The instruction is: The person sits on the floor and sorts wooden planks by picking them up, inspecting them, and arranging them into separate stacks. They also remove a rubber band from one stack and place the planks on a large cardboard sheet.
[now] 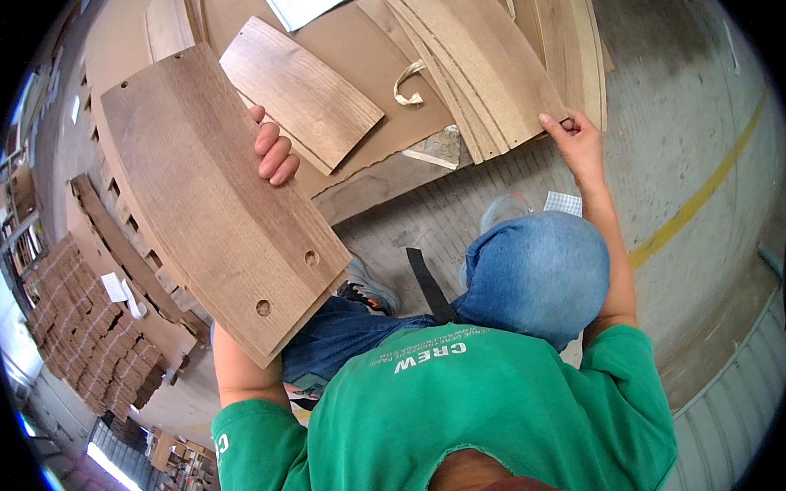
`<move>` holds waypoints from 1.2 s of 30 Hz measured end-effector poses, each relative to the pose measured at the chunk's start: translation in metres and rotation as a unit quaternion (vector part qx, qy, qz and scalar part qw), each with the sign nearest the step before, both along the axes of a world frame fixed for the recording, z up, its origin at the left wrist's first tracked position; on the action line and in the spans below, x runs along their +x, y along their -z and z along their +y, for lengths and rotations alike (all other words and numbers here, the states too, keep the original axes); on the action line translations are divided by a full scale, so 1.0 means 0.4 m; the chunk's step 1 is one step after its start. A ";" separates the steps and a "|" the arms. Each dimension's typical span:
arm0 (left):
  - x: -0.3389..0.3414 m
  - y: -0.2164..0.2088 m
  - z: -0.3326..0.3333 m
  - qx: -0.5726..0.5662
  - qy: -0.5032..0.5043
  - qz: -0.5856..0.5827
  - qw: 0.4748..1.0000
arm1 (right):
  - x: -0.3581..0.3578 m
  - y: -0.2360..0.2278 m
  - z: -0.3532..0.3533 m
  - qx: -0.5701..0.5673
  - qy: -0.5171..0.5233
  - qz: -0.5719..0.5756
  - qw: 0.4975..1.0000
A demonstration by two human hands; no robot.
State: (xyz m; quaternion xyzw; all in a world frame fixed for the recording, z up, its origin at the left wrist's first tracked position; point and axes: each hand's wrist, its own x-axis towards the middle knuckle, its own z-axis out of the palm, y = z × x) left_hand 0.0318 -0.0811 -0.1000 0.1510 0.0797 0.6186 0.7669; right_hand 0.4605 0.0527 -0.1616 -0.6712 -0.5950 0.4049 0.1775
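Note:
My left hand [277, 150] grips a small stack of brown wood-grain panels [196, 169], its fingers curled over the right edge. Two round holes show near the stack's lower end and small holes along its upper end; the panels hide my palm and part of the forearm. On the right, my right hand [578, 144] pinches the near corner of the top panel of a fanned pile of lighter wood-grain panels [473, 53]. Between the hands, a single wood panel [303, 91] lies flat on a cardboard-covered surface [364, 93].
A curled strip [406, 83] lies beside the pile, and a white sheet [302, 2] is at the far edge. More panels [171, 21] rest at far left. Stacked brown cardboard [87, 330] stands lower left. A yellow line [702, 200] crosses the concrete floor at right.

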 end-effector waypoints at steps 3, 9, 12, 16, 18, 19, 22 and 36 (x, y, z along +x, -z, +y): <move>0.015 0.011 -0.009 -0.002 -0.017 -0.006 1.000 | 0.020 0.038 0.002 -0.014 -0.015 -0.031 0.999; 0.028 -0.018 -0.010 -0.058 -0.069 0.012 0.996 | 0.068 0.027 -0.043 -0.190 0.139 0.283 0.930; 0.031 -0.028 -0.018 -0.085 -0.093 0.011 0.992 | 0.104 0.013 -0.086 -0.226 0.176 0.353 0.891; 0.043 -0.034 -0.011 -0.095 -0.091 0.003 0.991 | 0.128 0.026 -0.119 -0.218 0.199 0.327 0.898; 0.039 -0.023 0.015 -0.047 -0.011 -0.001 0.999 | 0.123 0.037 -0.123 -0.188 0.204 0.326 0.904; 0.031 -0.020 0.051 -0.006 0.066 -0.007 0.998 | 0.107 0.034 -0.129 -0.168 0.214 0.326 0.906; 0.031 0.001 0.011 -0.006 0.052 -0.029 0.998 | 0.064 0.068 -0.143 -0.125 0.287 0.358 0.880; 0.065 0.000 -0.027 -0.083 0.020 0.020 0.996 | -0.052 0.019 -0.192 -0.327 0.128 0.273 0.896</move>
